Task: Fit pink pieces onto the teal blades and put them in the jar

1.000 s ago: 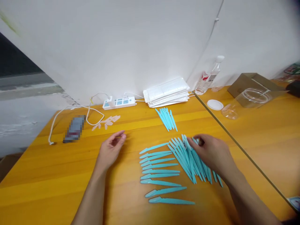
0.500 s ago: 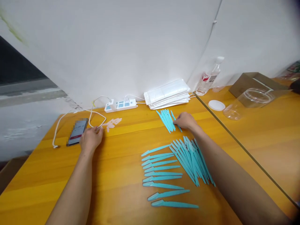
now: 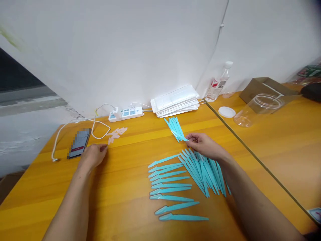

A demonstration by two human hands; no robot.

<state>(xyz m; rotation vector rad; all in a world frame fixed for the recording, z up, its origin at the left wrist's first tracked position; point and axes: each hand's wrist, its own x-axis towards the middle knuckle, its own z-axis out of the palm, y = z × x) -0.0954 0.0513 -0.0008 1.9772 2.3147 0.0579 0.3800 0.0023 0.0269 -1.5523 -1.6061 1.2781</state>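
Observation:
My right hand [image 3: 204, 144] pinches one end of a turquoise eyebrow razor [image 3: 179, 135], whose other end points left over a small bunch of the same razors [image 3: 177, 124]. Beneath that hand and wrist lies a bigger fanned pile of turquoise razors [image 3: 200, 174], partly hidden by the arm. Left of the pile, several razors lie in a spaced column [image 3: 170, 185]. My left hand [image 3: 93, 156] has its thumb and fingers closed together just below some small pale, translucent slips [image 3: 115, 134]. Whatever its fingertips may hold is too small to make out.
A phone [image 3: 79, 143] lies beside my left hand, near a white cable [image 3: 56, 140]. Along the wall are a power strip [image 3: 127, 113], stacked white packets [image 3: 175, 100] and a bottle [image 3: 218, 83]. Rightward sit a white lid [image 3: 227, 112], clear jar [image 3: 258, 108] and cardboard box [image 3: 265, 90].
My right hand has lifted an eyebrow razor off the table, swung it leftward and come nearer. My left hand has drawn back slightly from the pale slips. The view has shifted a little.

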